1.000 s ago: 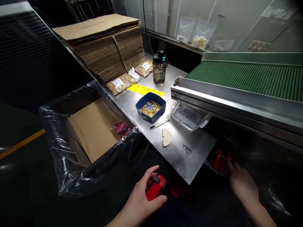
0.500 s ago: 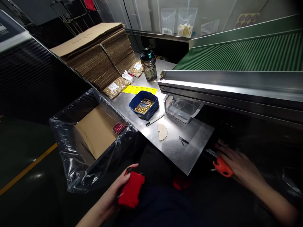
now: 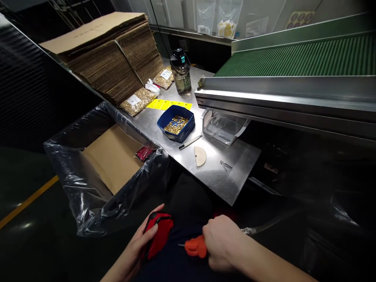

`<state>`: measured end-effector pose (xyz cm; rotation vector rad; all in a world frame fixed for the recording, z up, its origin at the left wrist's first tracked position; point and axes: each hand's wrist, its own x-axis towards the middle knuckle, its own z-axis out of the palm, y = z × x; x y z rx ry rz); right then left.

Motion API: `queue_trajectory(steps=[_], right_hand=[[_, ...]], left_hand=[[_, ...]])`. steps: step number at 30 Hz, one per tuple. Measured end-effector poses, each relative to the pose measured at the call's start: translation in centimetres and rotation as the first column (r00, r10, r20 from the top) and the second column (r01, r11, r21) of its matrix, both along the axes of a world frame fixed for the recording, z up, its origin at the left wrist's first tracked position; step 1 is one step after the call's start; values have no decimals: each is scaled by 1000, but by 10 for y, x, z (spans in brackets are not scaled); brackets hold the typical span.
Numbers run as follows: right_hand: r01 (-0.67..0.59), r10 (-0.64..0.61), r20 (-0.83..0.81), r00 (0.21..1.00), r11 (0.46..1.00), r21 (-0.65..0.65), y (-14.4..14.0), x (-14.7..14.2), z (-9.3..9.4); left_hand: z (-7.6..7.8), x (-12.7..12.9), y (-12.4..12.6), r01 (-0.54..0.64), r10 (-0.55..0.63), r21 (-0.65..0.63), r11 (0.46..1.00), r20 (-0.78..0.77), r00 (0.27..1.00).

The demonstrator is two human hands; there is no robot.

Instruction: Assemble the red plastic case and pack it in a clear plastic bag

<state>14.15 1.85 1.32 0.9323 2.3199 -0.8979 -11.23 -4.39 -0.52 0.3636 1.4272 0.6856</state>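
My left hand (image 3: pixel 138 244) is closed around a red item with black edging (image 3: pixel 161 238), thumb across its face; its exact kind is unclear. Facing it from the right, my right hand (image 3: pixel 225 242) grips an orange air blow gun (image 3: pixel 196 247). The gun's thin metal nozzle points left at the red item, a short gap away. Behind the right wrist a hose (image 3: pixel 264 224) trails off to the right. Both hands are low, over dark clothing, in front of the metal table (image 3: pixel 217 184).
On the table stand a blue bin (image 3: pixel 188 131) with small gold pieces, a bottle (image 3: pixel 182 80), a pen (image 3: pixel 190 142), a beige half-disc (image 3: pixel 200 156) and nippers (image 3: pixel 225 164). A plastic-lined box (image 3: pixel 70 188) is at left, stacked cardboard (image 3: pixel 111 62) behind, a green conveyor (image 3: pixel 293 58) at right.
My right hand has brought the orange blow gun left, from beside the table's right edge to near the red item. The left hand has turned the red item slightly. The view has shifted.
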Motion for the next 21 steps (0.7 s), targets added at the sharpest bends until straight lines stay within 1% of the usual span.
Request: queue_trajectory(steps=[1, 2, 3, 4, 5, 6, 7, 8, 9, 10, 11, 12, 13, 14, 15, 16, 17, 18, 19, 20, 21], right_hand=[[-7, 7, 12, 1000, 1000, -2, 4, 3, 3], [-5, 5, 20, 1000, 1000, 0, 8, 10, 6], [15, -15, 23, 1000, 1000, 5, 13, 19, 9], [55, -55, 22, 998, 998, 14, 19, 30, 13], [112, -112, 20, 993, 993, 28, 25, 40, 17], [174, -175, 11, 984, 983, 50, 31, 50, 22], [227, -227, -5, 974, 971, 73, 36, 58, 27], [261, -260, -23, 965, 961, 92, 40, 63, 32], [273, -271, -36, 962, 956, 105, 43, 66, 36], [268, -265, -41, 963, 957, 110, 44, 69, 40], [255, -253, -35, 967, 961, 106, 43, 71, 42], [246, -246, -15, 969, 964, 101, 40, 75, 42], [251, -253, 7, 967, 963, 101, 36, 82, 39], [274, -278, 16, 961, 955, 113, 31, 92, 33], [310, -313, 2, 950, 940, 140, 26, 106, 24], [354, -356, -24, 934, 916, 190, 21, 122, 12], [399, -396, -64, 916, 880, 257, 18, 141, -3], [426, -420, -94, 902, 838, 341, 17, 160, -21], [435, -449, -79, 890, 785, 442, 18, 178, -40], [424, -475, -38, 879, 742, 520, 23, 195, -61], [416, -495, -9, 869, 718, 558, 30, 208, -81]], left_hand=[[2, -3, -1, 83, -82, 36, 996, -14, 997], [4, -5, -1, 202, -196, 85, 976, -71, 978], [5, -6, 0, 349, -323, 143, 926, -178, 930], [6, -5, 2, 504, -431, 197, 841, -321, 843], [5, -1, 6, 646, -497, 234, 727, -470, 729], [5, 5, 12, 761, -529, 255, 597, -588, 612], [5, 12, 20, 841, -546, 270, 468, -660, 516], [5, 21, 28, 890, -563, 287, 354, -694, 448], [5, 29, 37, 916, -595, 302, 263, -697, 401], [6, 35, 45, 928, -635, 314, 202, -679, 369], [7, 39, 52, 930, -677, 326, 170, -647, 351], [7, 40, 58, 925, -706, 336, 179, -610, 359], [6, 39, 61, 911, -726, 342, 229, -564, 394], [4, 34, 63, 886, -731, 342, 313, -509, 455], [0, 29, 63, 834, -704, 337, 438, -448, 551], [-4, 24, 62, 752, -657, 316, 578, -366, 659], [-9, 19, 59, 648, -588, 299, 701, -272, 762], [-14, 17, 57, 518, -494, 271, 811, -157, 855], [-18, 18, 55, 379, -383, 212, 901, -26, 924], [-21, 22, 53, 239, -252, 124, 963, 100, 963], [-23, 27, 52, 112, -112, 11, 994, 208, 972]])
